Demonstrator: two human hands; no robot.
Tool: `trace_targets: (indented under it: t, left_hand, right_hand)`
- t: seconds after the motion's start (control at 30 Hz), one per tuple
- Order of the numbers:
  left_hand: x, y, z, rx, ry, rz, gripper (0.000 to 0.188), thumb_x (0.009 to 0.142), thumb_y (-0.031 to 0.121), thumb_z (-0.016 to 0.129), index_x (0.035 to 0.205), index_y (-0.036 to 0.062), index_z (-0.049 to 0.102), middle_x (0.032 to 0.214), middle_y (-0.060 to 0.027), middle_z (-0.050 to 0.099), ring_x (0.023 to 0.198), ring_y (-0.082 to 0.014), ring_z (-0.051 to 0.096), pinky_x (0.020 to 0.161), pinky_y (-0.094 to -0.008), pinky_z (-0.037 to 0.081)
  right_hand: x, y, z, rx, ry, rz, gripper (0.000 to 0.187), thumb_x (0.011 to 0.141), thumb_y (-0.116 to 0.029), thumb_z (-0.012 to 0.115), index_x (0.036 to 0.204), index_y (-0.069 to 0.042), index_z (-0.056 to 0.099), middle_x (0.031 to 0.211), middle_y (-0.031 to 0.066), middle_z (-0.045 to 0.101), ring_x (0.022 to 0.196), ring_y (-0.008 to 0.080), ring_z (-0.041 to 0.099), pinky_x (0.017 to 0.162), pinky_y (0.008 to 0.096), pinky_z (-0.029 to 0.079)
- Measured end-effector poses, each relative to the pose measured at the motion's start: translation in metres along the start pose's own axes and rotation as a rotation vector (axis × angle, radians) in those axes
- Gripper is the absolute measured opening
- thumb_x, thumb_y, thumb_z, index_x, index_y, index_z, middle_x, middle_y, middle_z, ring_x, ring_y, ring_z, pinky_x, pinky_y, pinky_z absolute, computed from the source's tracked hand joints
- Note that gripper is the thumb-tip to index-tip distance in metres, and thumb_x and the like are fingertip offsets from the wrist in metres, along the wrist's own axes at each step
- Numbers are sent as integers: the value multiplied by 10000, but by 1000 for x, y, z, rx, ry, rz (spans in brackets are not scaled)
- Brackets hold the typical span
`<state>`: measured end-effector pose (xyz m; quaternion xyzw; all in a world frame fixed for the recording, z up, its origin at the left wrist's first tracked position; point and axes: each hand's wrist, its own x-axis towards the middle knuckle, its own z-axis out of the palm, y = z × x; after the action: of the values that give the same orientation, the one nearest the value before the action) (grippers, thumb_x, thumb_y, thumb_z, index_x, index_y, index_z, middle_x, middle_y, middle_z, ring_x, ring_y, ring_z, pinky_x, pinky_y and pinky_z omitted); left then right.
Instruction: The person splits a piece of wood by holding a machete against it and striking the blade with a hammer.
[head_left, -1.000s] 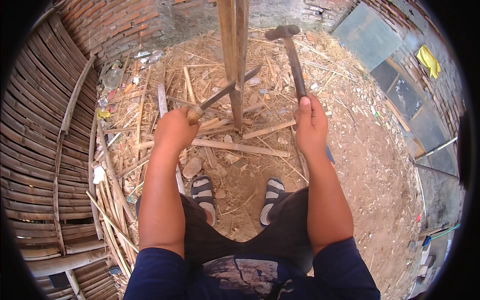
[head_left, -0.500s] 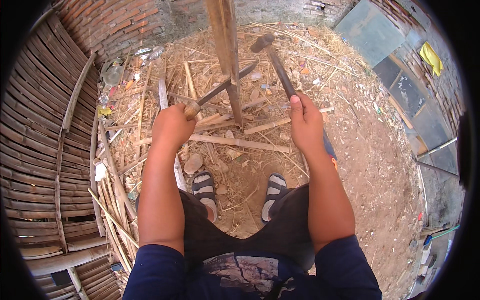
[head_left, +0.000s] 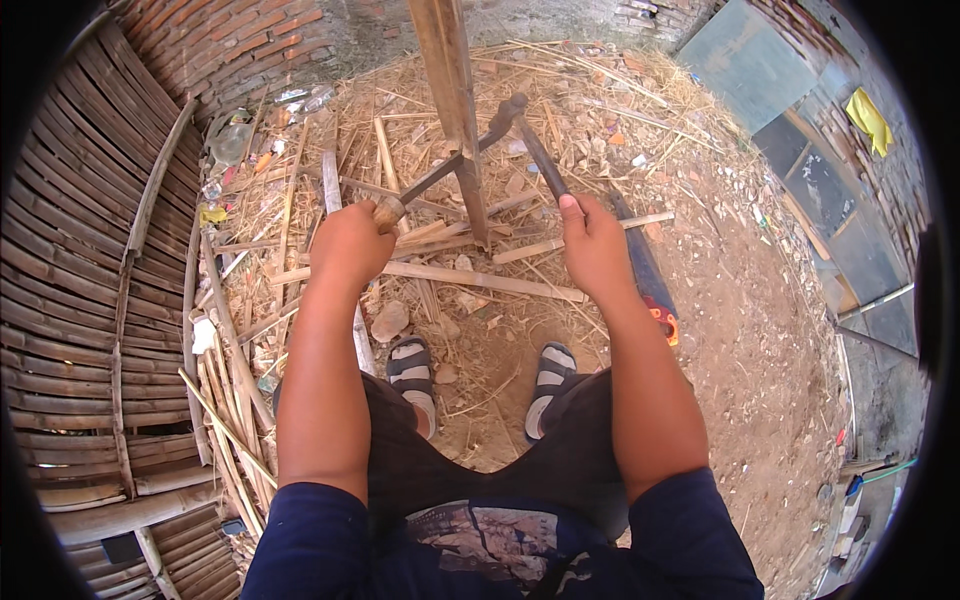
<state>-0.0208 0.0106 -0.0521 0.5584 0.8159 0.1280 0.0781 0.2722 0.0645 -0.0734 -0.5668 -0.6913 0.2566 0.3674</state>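
Swung leftward since a second ago, the hammer now has its head at the far end of the knife, though I cannot tell whether they touch; on the near side, two strapped sandals stand on the dirt; beyond them the left hand is wrapped tight around the knife's grip, and the right hand is closed round the hammer's handle; a saw lies just right of that hand; the blade crosses the upright pole low down, its tip out to the right; farthest off runs a brick wall.
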Motion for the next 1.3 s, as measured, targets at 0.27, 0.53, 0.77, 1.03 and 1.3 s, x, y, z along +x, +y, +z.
trace_targets:
  t: [0.27, 0.53, 0.77, 1.03, 1.3]
  left_hand:
    - [1, 15, 10, -54, 3, 27, 343, 825, 283, 752, 1008, 3, 676, 947, -245, 716, 948, -432, 679, 846, -495, 537]
    - [2, 9, 12, -30, -42, -10, 326, 846, 270, 731, 1051, 20, 691, 983, -223, 728, 970, -404, 691, 862, -484, 548]
    - [0, 19, 13, -13, -81, -13, 326, 860, 277, 728, 1073, 33, 698, 1007, -214, 733, 991, -387, 697, 879, -475, 554]
    - [6, 7, 20, 0, -85, -5, 369, 846, 295, 746, 1088, 19, 698, 1009, -220, 731, 982, -395, 694, 871, -473, 548]
    - [2, 2, 23, -2, -76, 5, 414, 824, 332, 761, 1066, 5, 684, 977, -243, 722, 967, -423, 684, 867, -483, 536]
  right_hand:
    - [-7, -14, -12, 258, 179, -166, 410, 1068, -376, 493, 1218, -9, 596, 671, 131, 578, 620, 238, 581, 608, 380, 461]
    - [6, 7, 7, -87, -77, 4, 433, 1058, -390, 492, 1231, -7, 595, 752, 221, 656, 722, 410, 658, 661, 469, 491]
    - [-1, -13, -17, 280, 165, -121, 391, 1069, -372, 484, 1218, -32, 606, 745, 204, 651, 704, 368, 667, 620, 430, 480]
    - [11, 22, 20, -80, -90, -1, 401, 1056, -409, 478, 1092, -34, 617, 770, 233, 653, 767, 445, 657, 686, 520, 492]
    - [3, -10, -6, 205, 62, -49, 411, 1068, -405, 466, 1118, -28, 621, 736, 199, 636, 684, 380, 640, 646, 464, 483]
